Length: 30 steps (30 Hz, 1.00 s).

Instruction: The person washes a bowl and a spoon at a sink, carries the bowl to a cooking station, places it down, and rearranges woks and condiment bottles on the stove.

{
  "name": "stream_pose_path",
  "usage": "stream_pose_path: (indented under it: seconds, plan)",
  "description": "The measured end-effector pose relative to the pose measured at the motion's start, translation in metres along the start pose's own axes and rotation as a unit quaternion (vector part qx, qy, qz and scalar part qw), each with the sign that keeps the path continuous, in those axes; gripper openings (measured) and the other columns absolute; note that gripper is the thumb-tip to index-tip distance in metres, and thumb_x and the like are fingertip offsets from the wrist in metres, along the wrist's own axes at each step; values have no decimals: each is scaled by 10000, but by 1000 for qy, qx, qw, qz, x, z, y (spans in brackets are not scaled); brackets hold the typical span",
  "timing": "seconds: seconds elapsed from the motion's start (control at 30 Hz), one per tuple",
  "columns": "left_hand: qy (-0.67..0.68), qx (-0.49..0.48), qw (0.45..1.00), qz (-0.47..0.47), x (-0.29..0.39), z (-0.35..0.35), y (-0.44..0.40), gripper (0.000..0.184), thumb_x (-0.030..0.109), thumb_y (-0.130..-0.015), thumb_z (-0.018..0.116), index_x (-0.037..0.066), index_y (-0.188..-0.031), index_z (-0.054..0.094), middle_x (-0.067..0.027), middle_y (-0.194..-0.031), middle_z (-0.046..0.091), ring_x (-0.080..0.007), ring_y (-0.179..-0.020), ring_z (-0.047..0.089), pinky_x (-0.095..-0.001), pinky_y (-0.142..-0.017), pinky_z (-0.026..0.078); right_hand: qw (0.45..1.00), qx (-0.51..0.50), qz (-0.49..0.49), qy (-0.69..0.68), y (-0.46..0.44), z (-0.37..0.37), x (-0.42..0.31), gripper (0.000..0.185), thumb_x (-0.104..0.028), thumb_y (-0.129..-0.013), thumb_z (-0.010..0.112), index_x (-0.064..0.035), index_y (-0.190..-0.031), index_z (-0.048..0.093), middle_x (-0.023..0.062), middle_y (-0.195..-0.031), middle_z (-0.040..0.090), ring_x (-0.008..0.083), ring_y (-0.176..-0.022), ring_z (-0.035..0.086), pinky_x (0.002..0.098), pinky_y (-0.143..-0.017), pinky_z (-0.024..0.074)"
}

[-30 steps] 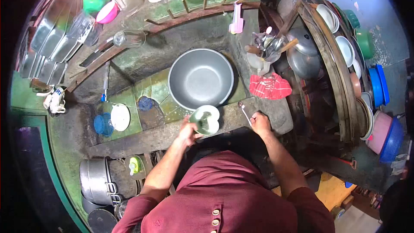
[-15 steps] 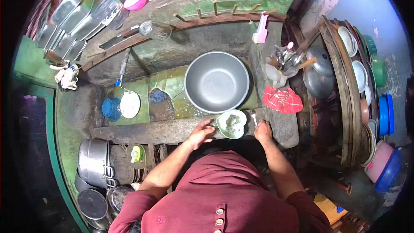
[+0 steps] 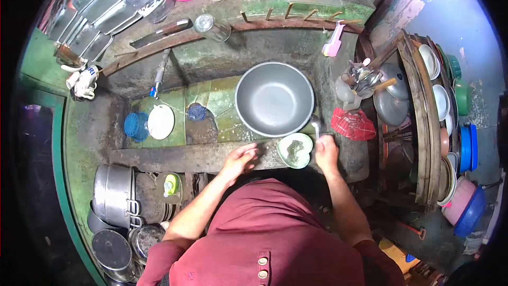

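A pale green heart-shaped bowl (image 3: 286, 159) rests on the sink's front ledge, with a dark greenish wet substance inside. My right hand (image 3: 326, 154) is just right of it, closed around the handle of a metal spoon (image 3: 316, 122), whose head points away from me. Left of the bowl, my left hand (image 3: 239, 164) hovers at the ledge with fingers loosely bent, apart from the bowl and holding nothing. Behind the bowl a large grey basin (image 3: 274, 100) stands in the sink.
In the sink's left part are a blue plastic basket (image 3: 136, 126), a white lid-like disc (image 3: 161, 122) and a dark blue scrubber (image 3: 197, 112). A red checked cloth (image 3: 353, 124) lies on the right ledge below a utensil holder (image 3: 348, 92). Metal pots (image 3: 114, 196) stand at lower left.
My right hand has lifted slightly and the spoon in it now reaches farther forward, its head near the basin's rim. The left hand's fingers have drawn closer together. The view has shifted slightly.
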<state>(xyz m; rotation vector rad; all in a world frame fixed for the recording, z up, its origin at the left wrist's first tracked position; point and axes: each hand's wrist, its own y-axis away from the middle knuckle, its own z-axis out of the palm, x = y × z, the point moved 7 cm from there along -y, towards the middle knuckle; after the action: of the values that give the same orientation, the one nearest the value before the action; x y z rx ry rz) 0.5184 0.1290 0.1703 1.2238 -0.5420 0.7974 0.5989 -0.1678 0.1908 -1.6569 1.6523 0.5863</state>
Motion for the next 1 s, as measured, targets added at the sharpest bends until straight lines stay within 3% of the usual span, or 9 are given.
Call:
stream_pose_path:
  seconds: [0.2, 0.43, 0.5, 0.6, 0.63, 0.77, 0.87, 0.97, 1.0]
  plan:
    - [130, -64, 988, 48, 14, 48, -46, 302, 300, -985, 405, 66, -1116, 544, -58, -991, 618, -135, -833, 609, -288, -697, 516, 931, -263, -19, -251, 22, 95, -121, 101, 1, -804, 584, -26, -881, 525, 152, -748, 623, 283, -678, 646, 366, -587, 503]
    - [180, 46, 982, 18, 0, -27, -31, 317, 290, -998, 356, 57, -1085, 552, -6, -781, 552, -96, -595, 485, -256, -519, 444, 965, -240, -38, 103, 19, 95, -43, 89, -91, -794, 553, -28, -852, 576, 217, -719, 622, 392, -741, 622, 486, -665, 487]
    - [175, 84, 981, 26, -5, -54, -24, 324, 281, -1005, 329, 72, -1180, 504, 18, -714, 472, -75, -485, 304, -208, -393, 286, 900, -368, -20, 233, 21, 114, -14, 253, -68, -745, 575, -22, -993, 558, 253, -985, 575, 409, -907, 593, 481, -800, 479]
    - [229, 156, 961, 13, -14, -79, -9, 299, 271, -1003, 331, 141, -1245, 449, 17, -709, 454, -70, -487, 317, -206, -383, 276, 810, -491, -138, 289, 32, 170, 17, 478, -74, -730, 563, -35, -1202, 503, 280, -1200, 467, 459, -1055, 522, 450, -872, 471]
    - [247, 138, 959, 17, -13, -83, -4, 260, 245, -998, 339, 216, -1244, 419, 13, -705, 446, -68, -489, 323, -202, -382, 270, 830, -483, -5, 280, 27, 158, 19, 483, -60, -735, 556, 4, -1208, 484, 324, -1154, 470, 468, -1051, 524, 467, -871, 469]
    - [347, 112, 930, 37, -16, -98, 9, 124, 173, -980, 357, 223, -1066, 431, 12, -720, 461, -63, -482, 341, -196, -368, 260, 826, -487, -71, 276, 28, 177, 33, 521, -63, -717, 585, 98, -1190, 436, 357, -1121, 497, 462, -985, 562, 484, -841, 477]
    - [379, 83, 920, 58, -17, -105, 13, 211, 182, -980, 370, 230, -1164, 463, 9, -745, 475, -62, -492, 348, -192, -384, 269, 833, -478, -25, 277, 18, 144, -7, 434, -81, -709, 579, 105, -1089, 482, 316, -1020, 569, 447, -960, 559, 457, -810, 496]
    - [386, 101, 915, 60, -14, -105, 23, 240, 187, -980, 376, 214, -1202, 462, 6, -742, 476, -59, -487, 345, -191, -392, 280, 836, -456, -98, 290, 23, 154, 15, 430, -55, -695, 571, 111, -1082, 482, 302, -992, 582, 453, -912, 579, 472, -822, 488]
    - [385, 93, 916, 64, -11, -106, 22, 249, 188, -980, 377, 211, -1214, 459, 5, -742, 476, -57, -485, 345, -190, -394, 283, 769, -485, -206, 363, 33, 180, 46, 432, -55, -700, 565, 113, -1088, 478, 297, -988, 581, 447, -912, 581, 472, -815, 491]
